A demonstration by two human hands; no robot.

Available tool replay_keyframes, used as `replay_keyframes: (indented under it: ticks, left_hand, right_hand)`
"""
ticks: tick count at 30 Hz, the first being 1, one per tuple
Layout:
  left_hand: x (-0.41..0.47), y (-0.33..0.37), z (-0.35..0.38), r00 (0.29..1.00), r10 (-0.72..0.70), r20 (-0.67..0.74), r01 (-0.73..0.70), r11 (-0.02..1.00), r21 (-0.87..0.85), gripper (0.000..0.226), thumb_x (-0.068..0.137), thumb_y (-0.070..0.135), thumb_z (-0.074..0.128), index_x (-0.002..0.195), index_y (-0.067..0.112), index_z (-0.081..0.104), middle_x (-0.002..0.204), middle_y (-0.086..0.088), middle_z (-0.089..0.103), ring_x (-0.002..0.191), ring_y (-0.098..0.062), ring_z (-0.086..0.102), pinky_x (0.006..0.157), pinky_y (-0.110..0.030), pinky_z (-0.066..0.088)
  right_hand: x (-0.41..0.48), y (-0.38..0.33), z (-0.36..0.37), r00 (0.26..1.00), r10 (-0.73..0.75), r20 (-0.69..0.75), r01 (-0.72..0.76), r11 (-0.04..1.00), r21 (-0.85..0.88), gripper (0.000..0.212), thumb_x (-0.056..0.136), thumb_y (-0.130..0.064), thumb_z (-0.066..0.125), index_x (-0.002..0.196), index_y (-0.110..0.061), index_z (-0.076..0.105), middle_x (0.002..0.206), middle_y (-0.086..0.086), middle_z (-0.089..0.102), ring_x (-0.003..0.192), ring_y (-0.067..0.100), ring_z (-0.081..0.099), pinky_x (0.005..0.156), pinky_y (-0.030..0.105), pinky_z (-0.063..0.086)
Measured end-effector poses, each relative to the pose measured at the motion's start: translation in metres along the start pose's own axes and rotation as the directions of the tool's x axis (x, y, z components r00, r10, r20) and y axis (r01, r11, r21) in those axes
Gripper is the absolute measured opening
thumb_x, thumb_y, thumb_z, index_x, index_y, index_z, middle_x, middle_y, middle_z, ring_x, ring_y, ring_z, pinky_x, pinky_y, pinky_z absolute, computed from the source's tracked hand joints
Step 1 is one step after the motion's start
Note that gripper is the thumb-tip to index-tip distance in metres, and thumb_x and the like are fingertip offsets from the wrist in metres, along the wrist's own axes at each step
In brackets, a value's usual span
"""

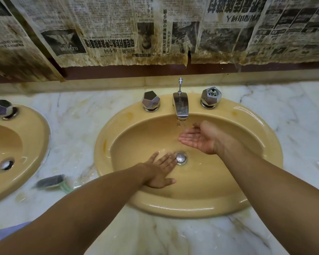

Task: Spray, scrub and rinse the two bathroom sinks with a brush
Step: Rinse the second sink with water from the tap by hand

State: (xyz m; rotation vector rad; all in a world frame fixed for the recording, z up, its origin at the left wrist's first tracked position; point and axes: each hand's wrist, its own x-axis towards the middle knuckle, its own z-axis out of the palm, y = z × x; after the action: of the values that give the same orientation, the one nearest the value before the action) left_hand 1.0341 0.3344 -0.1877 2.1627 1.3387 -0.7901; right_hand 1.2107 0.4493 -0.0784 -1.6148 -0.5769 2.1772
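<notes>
The scene is evenly but moderately lit, with a warm yellowish cast. Light seems to come from above: bright glints sit on the near rim of the sink (182, 208), on the faucet (181, 105) above the basin and on the faceted knobs (151, 101) beside it. Shadows are soft; a faint one lies under the left hand (160, 172) in the basin. The newspaper (118, 30) on the wall behind the sink is dimmer and murky. Wide-angle distortion bends the desk (72, 126) edge and stretches the forearms near the bottom corners. The brush (51, 182) left of the sink looks smeared and soft. The centre is reasonably sharp; the water stream is slightly blurred.
</notes>
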Motion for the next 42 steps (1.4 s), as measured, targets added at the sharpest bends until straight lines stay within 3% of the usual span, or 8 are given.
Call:
replay_keyframes:
  ticks: [5,9,11,17,25,28,36,42]
  left_hand:
    - [-0.001,-0.040,-0.016,0.989,-0.057,-0.133,0.094,0.953,0.287,0.081,0.100,0.071,0.007,0.160,0.025,-0.021,0.162,0.010,-0.031,0.152,-0.008,-0.027,0.120,-0.039,-0.026]
    - [-0.001,-0.067,-0.045,0.929,-0.050,-0.366,0.288,0.716,0.635,0.057,0.105,0.064,0.002,0.160,0.049,0.009,0.165,0.032,0.000,0.150,0.009,-0.018,0.110,-0.046,-0.038]
    - [0.002,-0.067,-0.040,0.935,-0.025,-0.354,0.252,0.751,0.610,0.060,0.109,0.054,0.005,0.164,0.029,0.009,0.170,0.014,0.004,0.156,-0.006,-0.013,0.111,-0.044,-0.034]
    - [-0.014,-0.072,-0.043,0.935,0.061,-0.349,0.191,0.743,0.642,0.069,0.108,0.051,0.009,0.158,0.014,-0.022,0.164,0.000,-0.030,0.145,-0.011,-0.036,0.106,-0.044,-0.043]
    - [-0.002,-0.063,-0.086,0.901,0.122,-0.416,0.292,0.539,0.790,0.073,0.109,0.039,0.019,0.142,0.002,-0.034,0.149,-0.013,-0.041,0.150,-0.024,-0.030,0.112,-0.057,-0.026]
    - [0.010,-0.059,-0.064,0.961,0.142,-0.239,0.129,0.532,0.837,0.067,0.107,0.041,0.021,0.158,0.018,-0.017,0.161,-0.003,-0.031,0.155,-0.019,-0.024,0.115,-0.050,-0.027]
    - [-0.012,-0.072,-0.065,0.879,0.076,-0.471,0.316,0.648,0.693,0.067,0.107,0.035,0.007,0.154,0.003,-0.029,0.153,-0.013,-0.048,0.143,-0.025,-0.043,0.115,-0.046,-0.033]
    - [-0.022,-0.073,-0.039,0.950,-0.008,-0.313,0.201,0.784,0.588,0.068,0.109,0.045,0.007,0.158,0.007,-0.021,0.160,-0.005,-0.035,0.145,-0.015,-0.038,0.113,-0.045,-0.036]
  right_hand:
    - [0.016,0.004,0.014,1.000,-0.002,0.012,-0.001,0.969,0.245,0.041,0.110,-0.021,0.034,0.134,0.009,0.048,0.129,0.036,0.058,0.115,0.048,0.062,0.092,0.050,0.055]
    - [0.005,0.006,0.038,0.978,-0.063,0.199,-0.024,0.913,0.408,0.046,0.110,-0.025,0.036,0.132,0.012,0.051,0.129,0.035,0.061,0.121,0.044,0.060,0.110,0.047,0.046]
    - [0.000,0.010,0.038,0.980,-0.093,0.177,0.008,0.903,0.429,0.046,0.111,-0.027,0.037,0.127,0.014,0.054,0.126,0.035,0.061,0.120,0.044,0.061,0.107,0.047,0.049]
    - [0.009,0.030,0.006,0.999,-0.031,0.027,0.014,0.876,0.483,0.046,0.112,-0.023,0.033,0.125,0.015,0.054,0.119,0.034,0.065,0.109,0.043,0.066,0.070,0.043,0.064]
    - [-0.003,0.035,0.007,0.997,-0.029,0.075,-0.022,0.796,0.605,0.042,0.111,-0.021,0.033,0.122,0.015,0.053,0.119,0.036,0.062,0.123,0.049,0.058,0.110,0.049,0.046]
    - [-0.002,0.036,0.003,0.997,-0.023,0.077,-0.028,0.800,0.599,0.044,0.111,-0.021,0.033,0.126,0.016,0.053,0.126,0.036,0.062,0.120,0.049,0.060,0.106,0.049,0.049]
    - [-0.006,0.006,0.015,0.992,-0.068,0.104,-0.007,0.807,0.591,0.046,0.111,-0.030,0.037,0.136,0.008,0.044,0.146,0.032,0.047,0.133,0.046,0.051,0.111,0.049,0.044]
    - [-0.010,-0.001,0.039,0.989,-0.117,0.088,0.048,0.826,0.562,0.036,0.111,-0.025,0.035,0.107,0.006,0.054,0.117,0.032,0.065,0.113,0.043,0.065,0.094,0.051,0.056]
